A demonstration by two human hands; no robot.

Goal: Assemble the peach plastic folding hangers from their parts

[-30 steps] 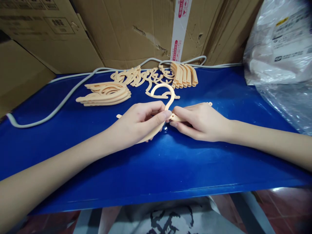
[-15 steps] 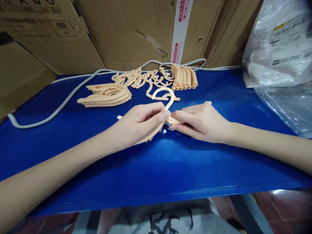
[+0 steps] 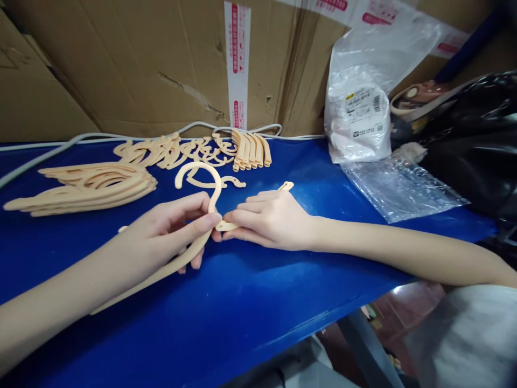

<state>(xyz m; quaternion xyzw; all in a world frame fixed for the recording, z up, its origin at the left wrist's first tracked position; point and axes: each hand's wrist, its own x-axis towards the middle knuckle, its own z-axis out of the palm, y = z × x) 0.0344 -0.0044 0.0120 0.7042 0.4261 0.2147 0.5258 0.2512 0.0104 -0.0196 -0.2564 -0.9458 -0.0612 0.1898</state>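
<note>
My left hand (image 3: 165,237) pinches the base of a peach plastic hanger hook (image 3: 204,180) and also grips a curved hanger arm (image 3: 161,272) running down under the wrist. My right hand (image 3: 269,218) is closed on a second hanger arm (image 3: 283,187), whose end sticks out behind the knuckles. Both hands meet at the hook's base over the blue table (image 3: 250,302).
A stack of hanger arms (image 3: 81,186) lies at the left. Loose hooks (image 3: 173,151) and a row of small pieces (image 3: 250,151) sit at the back by a grey cable (image 3: 48,153). Cardboard boxes (image 3: 141,64) stand behind; plastic bags (image 3: 363,108) and a black bag (image 3: 476,145) fill the right.
The camera has swung to the right and nearer, so everything sits further left in view. Both hands keep the same grip on the hanger parts.
</note>
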